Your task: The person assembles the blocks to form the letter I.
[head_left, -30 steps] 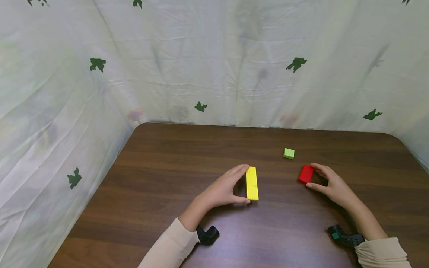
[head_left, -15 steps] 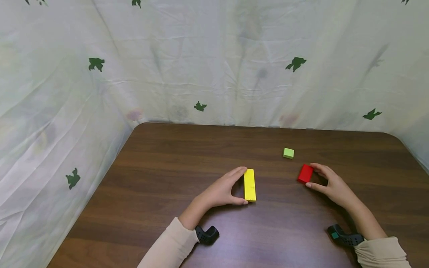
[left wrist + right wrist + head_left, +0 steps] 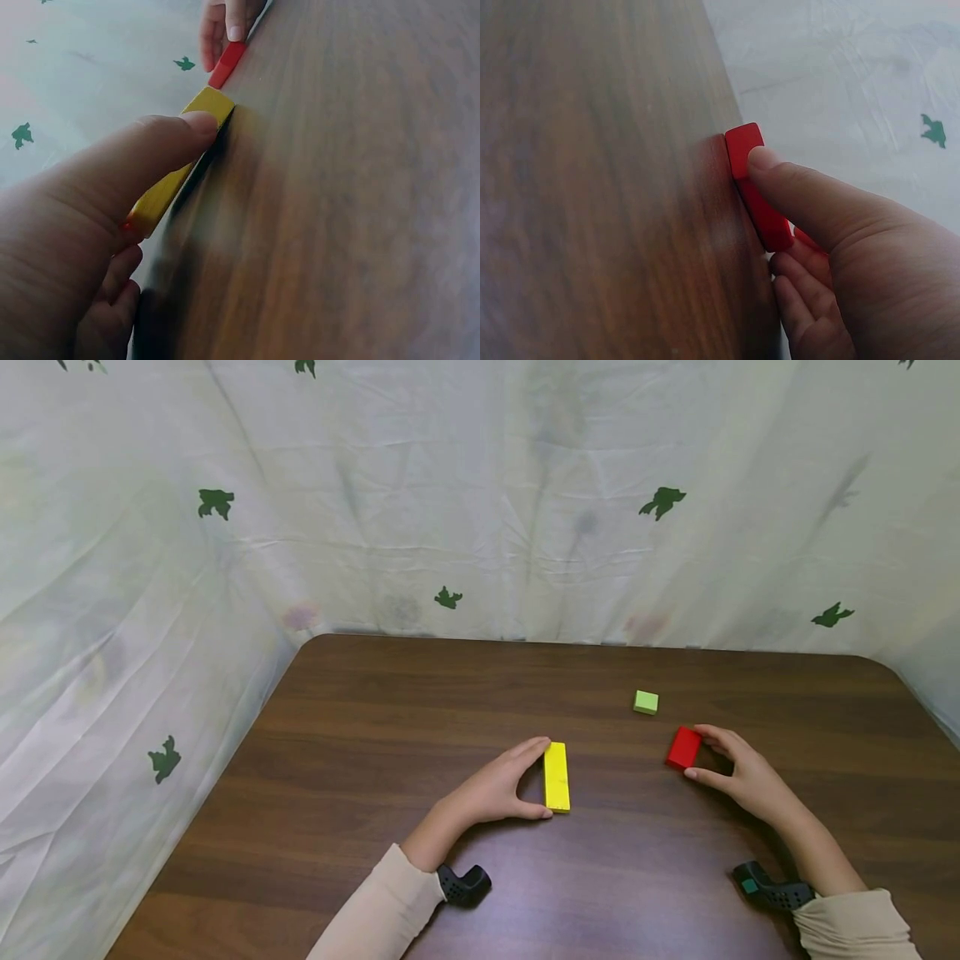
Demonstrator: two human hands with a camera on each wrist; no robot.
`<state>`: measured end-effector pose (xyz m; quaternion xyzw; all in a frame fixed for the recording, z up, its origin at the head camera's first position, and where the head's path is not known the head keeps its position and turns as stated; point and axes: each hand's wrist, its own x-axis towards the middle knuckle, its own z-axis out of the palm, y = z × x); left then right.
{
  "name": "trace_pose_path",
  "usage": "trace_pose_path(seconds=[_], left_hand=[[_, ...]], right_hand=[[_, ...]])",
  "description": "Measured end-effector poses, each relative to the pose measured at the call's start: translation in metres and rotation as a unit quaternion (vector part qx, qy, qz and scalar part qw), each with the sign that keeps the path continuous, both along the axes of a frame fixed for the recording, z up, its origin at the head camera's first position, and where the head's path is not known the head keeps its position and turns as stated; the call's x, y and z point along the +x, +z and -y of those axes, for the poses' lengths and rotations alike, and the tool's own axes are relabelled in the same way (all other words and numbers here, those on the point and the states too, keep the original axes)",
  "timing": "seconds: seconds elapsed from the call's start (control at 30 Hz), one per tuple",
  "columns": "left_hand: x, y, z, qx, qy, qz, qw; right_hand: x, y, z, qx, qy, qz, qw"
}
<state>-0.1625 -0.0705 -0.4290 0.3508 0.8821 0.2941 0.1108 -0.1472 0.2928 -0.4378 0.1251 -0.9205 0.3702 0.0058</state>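
My left hand (image 3: 491, 791) pinches a long yellow block (image 3: 557, 778) by its two ends, thumb at the near end and fingers at the far end. In the left wrist view a dark shadow runs along the underside of the yellow block (image 3: 166, 201); whether it touches the table there I cannot tell. To the right, my right hand (image 3: 750, 781) holds a shorter red block (image 3: 683, 748) between thumb and fingers. The right wrist view has the red block (image 3: 765, 214) low against the tabletop, thumb on its near end. The two blocks are apart.
A small light green block (image 3: 646, 702) lies behind the red one, touched by neither hand. The brown wooden table (image 3: 390, 710) has rounded far corners. A pale curtain (image 3: 480, 510) with green leaf-like patches hangs behind it and along the left.
The yellow block has shifted slightly left and toward me, with my left hand moving along. My right hand, the red block and the green block stay about where they were.
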Motion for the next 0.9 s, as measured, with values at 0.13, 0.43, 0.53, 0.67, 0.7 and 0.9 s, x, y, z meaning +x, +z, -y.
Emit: trace_pose_path(seconds=[0.13,0.43,0.53,0.67,0.7,0.9], left_hand=[[-0.0001,-0.0013,0.0006,-0.001,-0.002,0.002,1.0],[-0.0019,-0.0051,0.0015,-0.011,-0.015,-0.012,0.9998],[-0.0023,-0.0059,0.0014,-0.012,-0.017,-0.014,0.9997],[-0.0021,-0.006,0.0013,-0.009,-0.014,-0.014,0.9998],[-0.002,-0.006,0.0013,-0.008,-0.012,-0.014,0.9998],[-0.0016,-0.006,0.0018,0.002,0.0,-0.021,0.9998]], right_hand=[[-0.0008,-0.0006,-0.0002,0.002,0.0,0.001,1.0],[-0.0009,-0.0018,0.0011,0.014,-0.008,-0.001,0.9999],[-0.0005,-0.0017,0.0015,0.023,-0.013,-0.012,0.9996],[0.0001,-0.0008,0.0028,0.021,-0.018,-0.018,0.9994],[0.0001,-0.0003,0.003,0.019,-0.02,-0.015,0.9995],[0.001,0.0029,0.0049,0.003,-0.035,-0.006,0.9994]])
